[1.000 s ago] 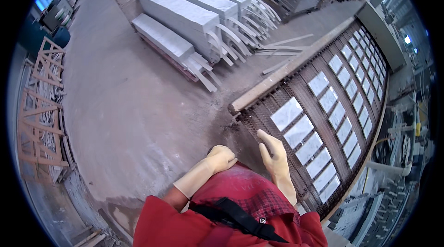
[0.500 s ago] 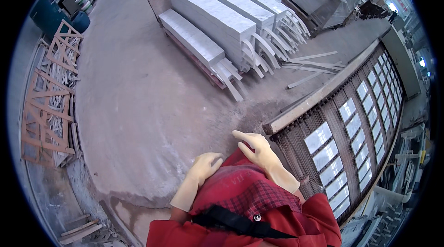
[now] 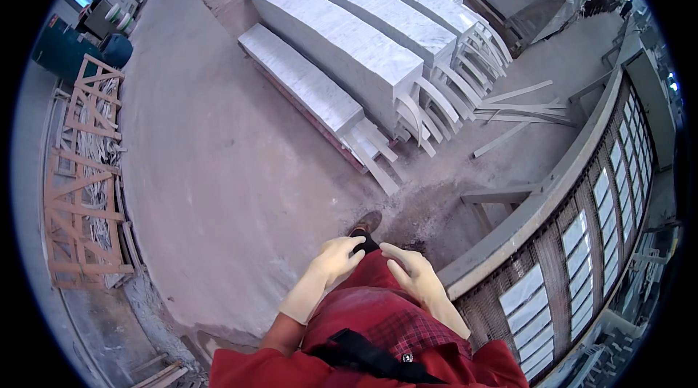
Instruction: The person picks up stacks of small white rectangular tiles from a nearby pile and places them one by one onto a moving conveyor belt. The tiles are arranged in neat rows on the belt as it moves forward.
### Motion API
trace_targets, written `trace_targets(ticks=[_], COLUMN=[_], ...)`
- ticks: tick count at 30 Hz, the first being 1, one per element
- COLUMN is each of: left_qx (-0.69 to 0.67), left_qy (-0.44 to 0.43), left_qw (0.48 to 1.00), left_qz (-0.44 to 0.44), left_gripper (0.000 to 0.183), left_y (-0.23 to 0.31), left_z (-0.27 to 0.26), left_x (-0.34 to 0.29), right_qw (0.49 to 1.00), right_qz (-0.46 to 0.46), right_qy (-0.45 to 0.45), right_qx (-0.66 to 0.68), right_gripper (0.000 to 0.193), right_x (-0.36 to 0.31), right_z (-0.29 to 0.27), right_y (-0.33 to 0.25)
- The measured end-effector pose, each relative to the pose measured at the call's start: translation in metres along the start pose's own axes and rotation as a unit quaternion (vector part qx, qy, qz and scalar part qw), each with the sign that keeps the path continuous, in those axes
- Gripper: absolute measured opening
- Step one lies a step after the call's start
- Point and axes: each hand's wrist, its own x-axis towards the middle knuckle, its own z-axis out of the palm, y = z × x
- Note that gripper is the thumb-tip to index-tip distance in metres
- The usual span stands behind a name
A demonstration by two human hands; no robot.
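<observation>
Both of my hands wear long cream rubber gloves and hang in front of my red apron. My left hand has its fingers loosely curved and apart, with nothing in it. Empty too, my right hand points its fingers forward, thumb apart from them. A small gap lies between the two hands, with a brown shoe of mine just beyond. Nearest to my right hand is the pale side rail of a roller conveyor, and the hand does not touch it.
The conveyor carries rows of glossy white tiles on my right. Ahead, curved white stone pieces are stacked on a red pallet, loose strips beside them. Wooden frames stand at left, near a green bin.
My view has shifted nearer the stone stack and conveyor. My shoe and the conveyor's support legs have come into view. My right hand sits lower in the picture and nearer the left one.
</observation>
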Motion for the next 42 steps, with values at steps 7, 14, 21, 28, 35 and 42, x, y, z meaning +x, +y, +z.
trace_targets(ticks=[7, 14, 21, 28, 35, 42], left_qx=[0.124, 0.282, 0.368, 0.479, 0.479, 0.457], left_qy=[-0.024, 0.011, -0.028, -0.060, -0.055, -0.025], left_qw=[0.992, 0.959, 0.928, 0.876, 0.876, 0.887], left_qz=[0.009, -0.017, -0.052, -0.027, 0.034, 0.059], left_gripper=[0.049, 0.073, 0.089, 0.097, 0.069, 0.046], left_y=[-0.043, -0.069, -0.116, -0.179, -0.220, -0.240], left_z=[-0.056, -0.103, -0.132, -0.120, -0.097, -0.046], left_x=[0.143, 0.258, 0.409, 0.555, 0.592, 0.583], right_qw=[0.991, 0.961, 0.899, 0.819, 0.778, 0.780], right_qz=[0.081, 0.214, 0.379, 0.452, 0.483, 0.491], right_qy=[0.104, 0.154, 0.161, 0.207, 0.159, 0.146], right_qx=[0.004, 0.086, 0.152, 0.287, 0.370, 0.359], right_gripper=[0.041, 0.042, 0.042, 0.041, 0.042, 0.043], right_x=[0.081, 0.117, 0.155, 0.214, 0.253, 0.275], right_z=[-0.028, -0.033, -0.009, 0.050, 0.103, 0.107], right_y=[-0.002, 0.016, 0.049, 0.097, 0.116, 0.122])
